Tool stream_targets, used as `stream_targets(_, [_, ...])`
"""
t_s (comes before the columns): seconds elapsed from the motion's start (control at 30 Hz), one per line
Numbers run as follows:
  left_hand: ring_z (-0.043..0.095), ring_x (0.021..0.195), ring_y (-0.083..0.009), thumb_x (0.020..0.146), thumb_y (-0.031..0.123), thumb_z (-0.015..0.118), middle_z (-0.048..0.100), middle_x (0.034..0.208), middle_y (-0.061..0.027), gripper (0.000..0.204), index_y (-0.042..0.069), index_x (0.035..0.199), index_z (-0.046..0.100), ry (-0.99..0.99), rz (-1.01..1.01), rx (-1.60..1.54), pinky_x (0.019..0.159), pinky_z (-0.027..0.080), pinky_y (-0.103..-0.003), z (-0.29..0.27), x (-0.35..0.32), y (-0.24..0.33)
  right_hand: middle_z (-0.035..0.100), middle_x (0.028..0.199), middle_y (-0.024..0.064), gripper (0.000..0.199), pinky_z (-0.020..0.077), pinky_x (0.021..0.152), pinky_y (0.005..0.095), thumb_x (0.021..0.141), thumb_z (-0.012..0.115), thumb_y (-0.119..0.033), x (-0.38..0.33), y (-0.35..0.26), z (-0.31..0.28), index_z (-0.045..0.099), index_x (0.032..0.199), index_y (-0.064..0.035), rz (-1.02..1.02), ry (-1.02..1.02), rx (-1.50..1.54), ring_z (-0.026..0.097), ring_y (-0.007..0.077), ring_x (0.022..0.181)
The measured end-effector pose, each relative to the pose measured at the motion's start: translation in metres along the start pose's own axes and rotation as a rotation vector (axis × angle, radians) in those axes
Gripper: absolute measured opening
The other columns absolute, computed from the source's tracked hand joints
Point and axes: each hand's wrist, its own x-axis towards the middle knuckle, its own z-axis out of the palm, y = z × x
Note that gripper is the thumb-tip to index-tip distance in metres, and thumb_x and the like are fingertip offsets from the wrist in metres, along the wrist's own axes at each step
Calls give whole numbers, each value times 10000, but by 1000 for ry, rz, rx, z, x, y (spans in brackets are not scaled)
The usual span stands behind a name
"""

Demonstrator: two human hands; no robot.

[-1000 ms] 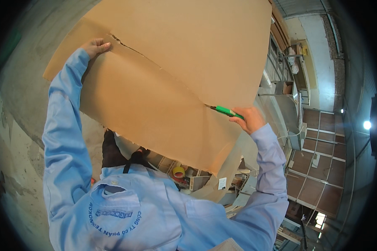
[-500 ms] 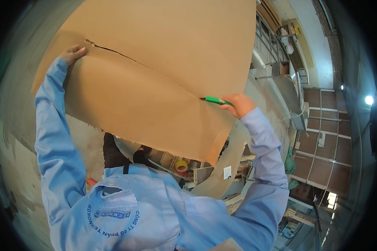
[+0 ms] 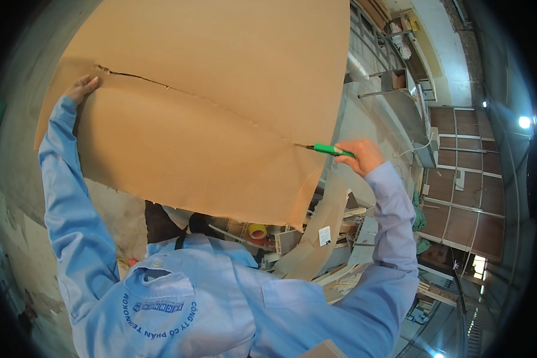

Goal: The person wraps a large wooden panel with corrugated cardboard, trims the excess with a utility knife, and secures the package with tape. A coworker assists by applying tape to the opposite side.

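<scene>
A large brown cardboard sheet [image 3: 191, 143] spreads out in front of me. Across it runs a cut [image 3: 143, 78], gaping and ragged at its left end and thin toward the right. My right hand [image 3: 364, 156] is closed around a green utility knife [image 3: 327, 149], whose blade tip meets the sheet at the right end of the cut line, close to the right edge. At the left, my left hand [image 3: 82, 88] grips the cardboard just below the ragged end, thumb on top; its other fingers are mostly hidden.
Below the sheet's near edge lie a yellow tape roll [image 3: 257, 231] and wooden offcuts. A brown strip with a white label [image 3: 324, 235] stands at the lower right. Farther right are a metal bench [image 3: 420, 128] and a brown-panelled frame [image 3: 468, 179].
The knife has moved right along the sheet, and the thin cut line now reaches farther right. My left hand keeps its hold; it and the sheet appear shifted left in view.
</scene>
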Motion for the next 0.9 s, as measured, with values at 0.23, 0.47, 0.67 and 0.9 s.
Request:
stream_targets(0.23, [623,899,-101,974,291,589,658,1006,-6,294,46,1138,592,-34,-16,27,812,505,-261,-7,2,3,682,869,144,330,482,680,481,831,695,-360,-23,28,11,682,1077,-138,55,-75,12,624,388,818])
stream_targets(0.47, [630,959,-139,967,282,599,658,1103,-48,327,26,1169,589,14,-27,23,842,511,-296,-36,14,-18,692,890,110,330,490,681,457,801,725,-326,-55,55,26,689,1075,-146,-79,123,84,631,366,825])
stream_targets(0.67, [622,1025,-275,901,310,668,650,1144,-124,429,37,1221,582,657,379,1008,885,500,-389,77,-23,30,680,902,125,335,493,690,437,829,693,-323,-73,48,29,684,1073,-93,138,59,-44,633,352,829])
stream_targets(0.9, [511,1159,-323,694,136,740,581,1190,-122,415,82,1085,611,531,1026,1138,989,380,-480,379,-54,14,647,853,92,286,478,644,449,813,711,-278,-72,38,33,674,1062,-143,77,119,-162,622,339,778])
